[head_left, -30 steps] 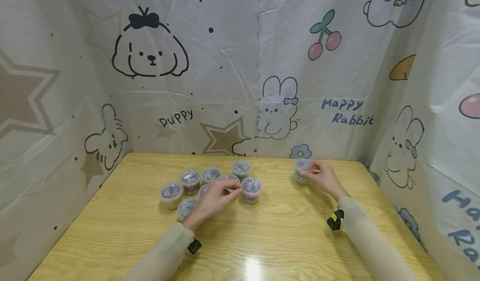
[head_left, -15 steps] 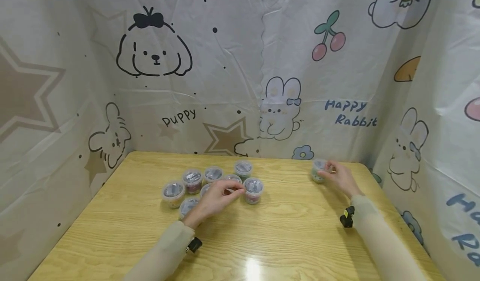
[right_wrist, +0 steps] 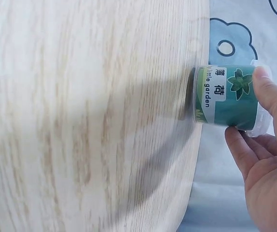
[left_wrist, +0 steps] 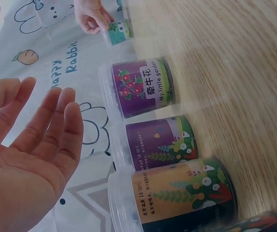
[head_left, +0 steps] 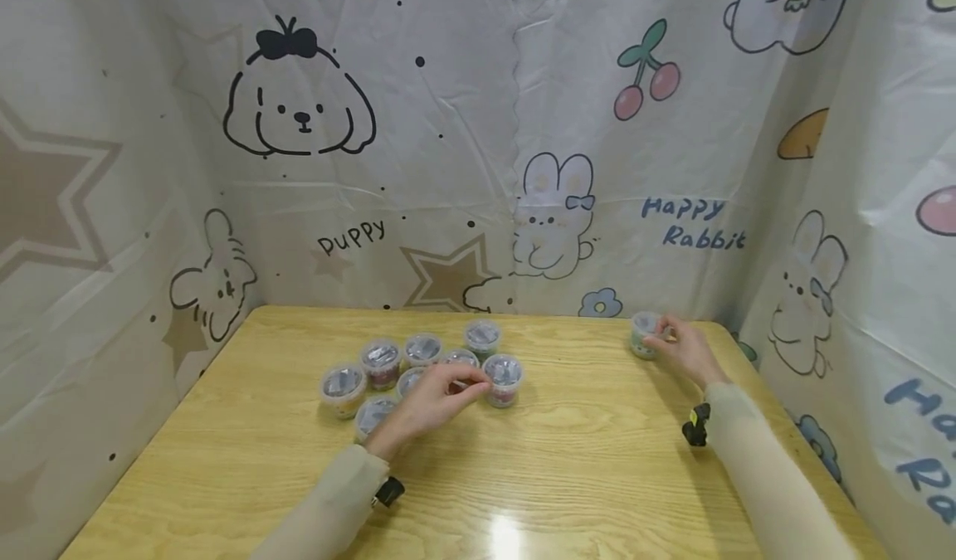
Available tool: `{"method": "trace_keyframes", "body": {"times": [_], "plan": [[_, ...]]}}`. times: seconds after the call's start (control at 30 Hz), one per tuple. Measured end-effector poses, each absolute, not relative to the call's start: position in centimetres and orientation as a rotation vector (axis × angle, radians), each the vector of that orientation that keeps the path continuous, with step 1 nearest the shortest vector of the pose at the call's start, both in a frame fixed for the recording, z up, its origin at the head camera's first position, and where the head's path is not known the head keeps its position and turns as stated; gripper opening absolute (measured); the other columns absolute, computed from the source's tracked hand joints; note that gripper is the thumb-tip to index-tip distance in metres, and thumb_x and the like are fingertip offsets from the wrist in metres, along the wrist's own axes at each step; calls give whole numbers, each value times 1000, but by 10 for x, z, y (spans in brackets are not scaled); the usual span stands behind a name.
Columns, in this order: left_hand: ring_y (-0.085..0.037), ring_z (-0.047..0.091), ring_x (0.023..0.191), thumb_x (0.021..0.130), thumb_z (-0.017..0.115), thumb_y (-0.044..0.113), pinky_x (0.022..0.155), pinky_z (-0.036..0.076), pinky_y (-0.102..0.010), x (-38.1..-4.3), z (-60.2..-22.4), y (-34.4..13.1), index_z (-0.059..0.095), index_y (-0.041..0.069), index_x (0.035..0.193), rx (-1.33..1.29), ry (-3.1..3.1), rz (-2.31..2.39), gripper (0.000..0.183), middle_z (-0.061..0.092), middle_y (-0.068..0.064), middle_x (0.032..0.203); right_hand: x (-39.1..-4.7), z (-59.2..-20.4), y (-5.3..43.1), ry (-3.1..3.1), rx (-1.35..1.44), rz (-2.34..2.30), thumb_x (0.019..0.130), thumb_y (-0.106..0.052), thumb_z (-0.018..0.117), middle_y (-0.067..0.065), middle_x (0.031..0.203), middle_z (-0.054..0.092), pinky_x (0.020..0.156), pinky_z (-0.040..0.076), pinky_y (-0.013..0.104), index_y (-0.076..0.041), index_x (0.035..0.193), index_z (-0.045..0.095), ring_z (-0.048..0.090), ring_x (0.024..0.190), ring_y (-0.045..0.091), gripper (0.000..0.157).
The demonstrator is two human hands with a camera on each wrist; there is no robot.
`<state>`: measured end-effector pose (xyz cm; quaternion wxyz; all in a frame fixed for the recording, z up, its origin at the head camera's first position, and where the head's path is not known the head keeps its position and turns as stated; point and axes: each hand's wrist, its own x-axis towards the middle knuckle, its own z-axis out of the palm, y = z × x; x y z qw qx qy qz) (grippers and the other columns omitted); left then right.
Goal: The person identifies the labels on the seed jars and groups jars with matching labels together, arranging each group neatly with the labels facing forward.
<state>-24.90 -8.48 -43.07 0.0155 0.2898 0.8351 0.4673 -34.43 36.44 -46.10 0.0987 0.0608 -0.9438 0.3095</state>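
My right hand [head_left: 689, 353] grips a small lidded cup [head_left: 644, 336] near the table's back right edge. In the right wrist view, the teal label on this cup [right_wrist: 227, 99] shows a leaf picture and "little garden"; thumb and fingers hold it close to the lid. Whether its base touches the table I cannot tell. Over the cluster of similar cups, my left hand [head_left: 433, 402] hovers with relaxed fingers and holds nothing. Beside its fingertips stands a cup with a purple flower label [left_wrist: 140, 84]; in the left wrist view the hand is apart from it.
Several clear-lidded cups stand together left of centre, among them an orange-labelled cup [head_left: 343, 392] and a green one [head_left: 482, 338]; my left hand partly hides some. The wooden table [head_left: 568, 477] meets a printed curtain [head_left: 441, 129] behind and at the sides.
My right hand has carried the teal-labelled cup rightwards, away from the cluster, slowing near the back right edge. The left hand has stayed nearly still.
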Motion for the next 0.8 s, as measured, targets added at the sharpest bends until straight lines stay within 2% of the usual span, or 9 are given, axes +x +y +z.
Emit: {"method": "trace_keyframes", "body": {"times": [0.1,0.27,0.5,0.67,0.8], "plan": [[-10,64,91,97,63,28,81,55,-31,-248,-430,-85,73,11,106,919,2601,1455,22,72,2,101,-345,-460,367,-2795,186,922,95,-23,66,10,86,54,61,37,29,-6,96,50,44,72,19,24],[-9,63,89,98,61,28,78,55,-29,-247,-429,-85,74,17,106,949,2583,1432,19,72,-3,101,-342,-457,372,-2829,192,932,97,-23,64,18,105,58,71,40,33,-5,99,49,51,90,28,24],[-11,64,92,99,60,27,82,55,-30,-244,-430,-85,72,8,110,932,2583,1413,25,72,-9,106,-343,-453,374,-2925,182,955,98,-29,61,25,119,58,77,47,41,-7,105,49,55,102,37,27],[-11,65,91,99,60,27,81,55,-28,-245,-430,-85,73,12,108,971,2586,1417,22,72,-5,103,-346,-451,375,-2941,161,939,99,-33,60,27,125,56,83,47,51,-7,103,48,53,111,44,29],[-12,65,89,99,60,26,79,55,-27,-246,-430,-85,74,17,107,990,2570,1395,18,72,1,100,-346,-452,374,-2940,122,930,97,-39,61,24,123,57,79,46,43,-8,101,49,54,103,36,34]]}}
